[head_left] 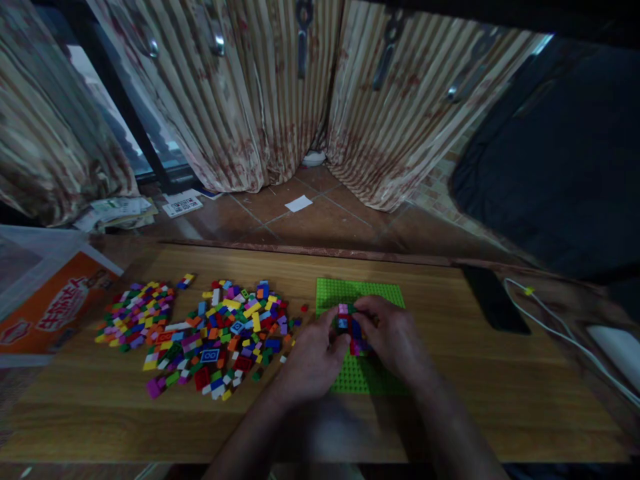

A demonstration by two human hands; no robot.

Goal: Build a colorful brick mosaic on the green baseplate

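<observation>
Wooden tabletop [450, 373]: left hand [313, 357] and right hand [395, 340] both pinch a small multicoloured brick cluster [349, 325] over the green studded baseplate [357, 293] (loose bricks [210, 333] toward the left edge).

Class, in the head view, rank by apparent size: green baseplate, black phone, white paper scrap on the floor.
1. green baseplate
2. black phone
3. white paper scrap, which lies farther away, so its true size is unsure.
</observation>
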